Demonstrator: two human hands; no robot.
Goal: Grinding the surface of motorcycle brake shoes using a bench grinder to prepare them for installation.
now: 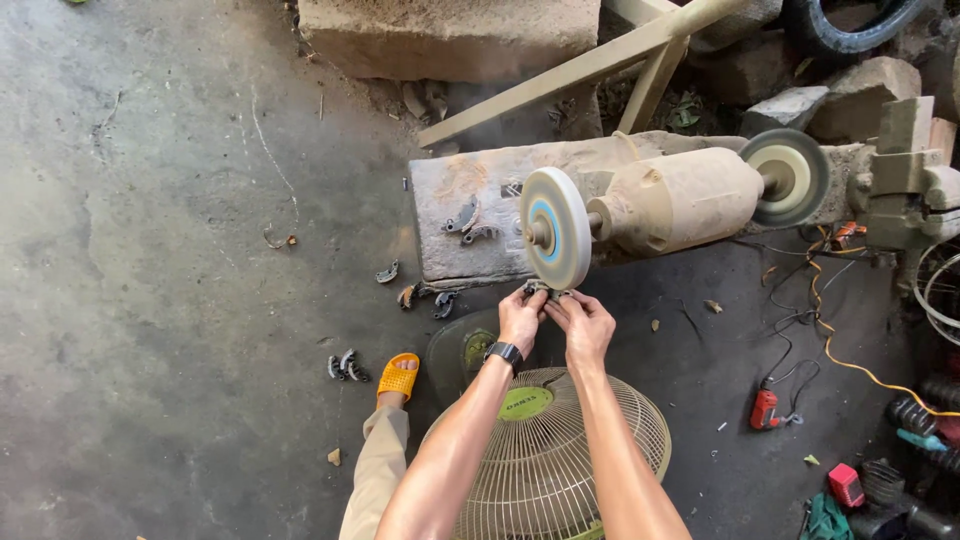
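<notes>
From the head camera we look down along both bare forearms, which reach forward and converge near the middle of the view. Our left hand point(521, 318), with a black wristwatch point(504, 353) on its wrist, and our right hand point(580, 322) meet fingertip to fingertip, both pinched around a small dark metal part point(548, 291). The part is mostly hidden by the fingers, so we cannot tell its exact shape. It sits at the lower edge of the white buffing wheel point(556, 228), touching it or very nearly so.

That wheel, with a blue ring around its hub, is mounted on the left end of a dust-coated bench grinder point(675, 200); a second, darker wheel point(790, 175) sits on the grinder's right end. The grinder rests on a worn stone block point(450, 235), where a few similar curved metal pieces point(470, 222) lie. More of these pieces point(418, 292) lie on the concrete floor point(150, 250) just below the block, and another small cluster point(346, 367) is beside our foot in an orange sandal point(398, 378).

Directly beneath our forearms stands a cream electric fan point(545, 455), its wire grille facing up. To the right, an orange cable point(850, 365) trails across the floor, near a small red tool point(765, 408).
</notes>
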